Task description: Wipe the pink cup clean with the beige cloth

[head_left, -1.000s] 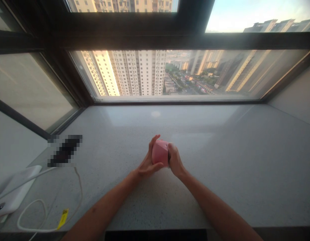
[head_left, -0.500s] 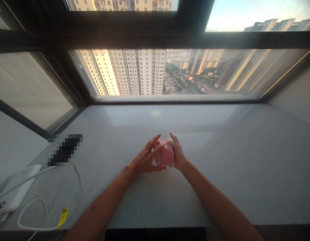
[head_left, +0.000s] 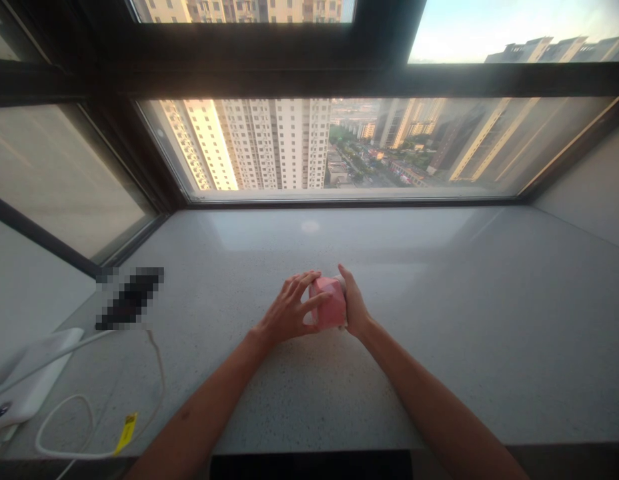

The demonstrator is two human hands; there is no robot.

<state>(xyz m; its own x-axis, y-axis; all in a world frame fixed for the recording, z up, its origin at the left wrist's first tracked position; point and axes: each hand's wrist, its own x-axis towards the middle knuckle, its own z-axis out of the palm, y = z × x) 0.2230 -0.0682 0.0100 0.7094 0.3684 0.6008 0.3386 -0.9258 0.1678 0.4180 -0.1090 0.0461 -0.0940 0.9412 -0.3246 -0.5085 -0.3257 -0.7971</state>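
Observation:
Between my two hands, above the middle of the counter, is a small pink faceted object (head_left: 333, 309) with a whitish part along its right side. Its exact kind I cannot make out. My left hand (head_left: 292, 308) is curled round its left side, the fingers bent over the far edge, one finger across the front face and the thumb low near the bottom. On the other side, my right hand (head_left: 356, 304) grips the whitish part, thumb pointing up and away; its other fingers are hidden behind the object.
A pale speckled counter (head_left: 469, 320) runs up to a window (head_left: 359, 150) over tall buildings. To the left lie a blurred-out dark item (head_left: 131, 300), a white device (head_left: 34, 373) and a white cable (head_left: 162, 373) with a yellow tag (head_left: 125, 433).
My left hand has shifted, its fingers now bunched closer together at the far edge and its thumb drawn back leftward. The pink object has turned slightly. My right hand is almost still.

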